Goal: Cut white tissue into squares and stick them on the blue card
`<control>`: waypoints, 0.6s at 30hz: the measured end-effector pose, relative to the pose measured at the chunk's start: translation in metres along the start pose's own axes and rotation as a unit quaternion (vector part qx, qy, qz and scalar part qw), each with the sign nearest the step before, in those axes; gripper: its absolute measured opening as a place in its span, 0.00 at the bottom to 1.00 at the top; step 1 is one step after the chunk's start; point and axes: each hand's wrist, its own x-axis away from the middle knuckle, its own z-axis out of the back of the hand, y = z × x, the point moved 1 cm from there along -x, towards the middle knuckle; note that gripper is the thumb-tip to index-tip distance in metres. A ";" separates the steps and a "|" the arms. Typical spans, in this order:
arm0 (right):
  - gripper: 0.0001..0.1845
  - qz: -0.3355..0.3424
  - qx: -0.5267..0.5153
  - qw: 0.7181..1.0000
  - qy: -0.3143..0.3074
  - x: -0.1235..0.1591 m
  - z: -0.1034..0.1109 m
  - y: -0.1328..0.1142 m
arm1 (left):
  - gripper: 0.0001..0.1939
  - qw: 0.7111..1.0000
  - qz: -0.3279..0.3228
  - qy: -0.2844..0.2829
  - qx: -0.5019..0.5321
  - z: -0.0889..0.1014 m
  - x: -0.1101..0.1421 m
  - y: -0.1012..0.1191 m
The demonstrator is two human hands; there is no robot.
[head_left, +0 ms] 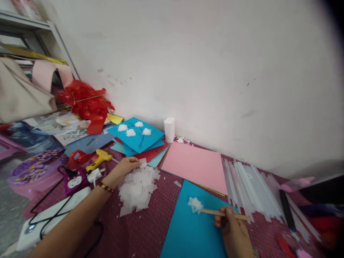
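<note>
My left hand (129,166) pinches a small white paper square (143,163) at the far edge of a loose pile of white paper squares (138,190). In my right hand (232,225) is a flat wooden stick (215,212), held between thumb and fingers. Its tip touches a white paper cluster (195,204) on a blue sheet (197,229). Farther back, a blue card (150,141) with several white fluffy clusters and dark branch lines lies on a stack of coloured sheets.
A pink paper stack (195,163) and clear plastic strips (249,182) lie on the right. A white container (169,129) stands by the wall. At left are a yellow glue gun (99,159), a purple socket block (75,181), a white power strip (51,218) with cables, and red plastic (88,102).
</note>
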 end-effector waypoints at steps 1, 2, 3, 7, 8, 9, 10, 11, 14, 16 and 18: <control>0.13 0.009 0.001 1.000 -0.001 0.002 -0.001 -0.001 | 0.15 1.000 -0.016 0.006 -0.021 0.004 0.010 0.006; 0.13 0.017 0.002 1.000 0.000 0.004 -0.003 -0.003 | 0.15 0.997 -0.048 0.018 -0.062 0.006 0.021 0.014; 0.13 0.030 0.002 1.000 -0.002 0.005 -0.004 -0.005 | 0.14 0.985 -0.113 0.055 -0.118 0.007 0.033 0.023; 0.16 0.047 0.014 0.999 0.003 0.004 -0.003 -0.011 | 0.09 0.867 -0.323 0.233 -0.300 0.002 0.064 0.057; 0.17 0.047 0.018 0.999 0.008 0.002 -0.001 -0.012 | 0.08 0.868 -0.334 0.217 -0.295 -0.003 0.064 0.061; 0.17 0.047 0.018 0.999 0.011 0.001 0.001 -0.012 | 0.08 0.886 -0.329 0.182 -0.272 -0.008 0.063 0.063; 0.16 0.048 0.015 0.999 0.012 0.001 0.003 -0.011 | 0.09 0.916 -0.304 0.131 -0.226 -0.014 0.060 0.063; 0.16 0.049 0.011 0.999 0.009 0.001 0.004 -0.010 | 0.10 0.950 -0.256 0.067 -0.166 -0.020 0.057 0.060; 0.14 0.049 0.007 0.999 -0.016 0.001 0.007 -0.006 | 0.14 0.992 -0.089 -0.051 0.072 -0.029 0.048 0.048; 0.13 0.047 0.012 0.998 -0.038 0.000 0.008 -0.004 | 0.15 0.982 -0.040 -0.081 0.167 -0.032 0.047 0.040; 0.12 0.046 0.008 0.998 -0.051 -0.002 0.008 -0.005 | 0.14 0.975 -0.018 -0.107 0.194 -0.034 0.051 0.035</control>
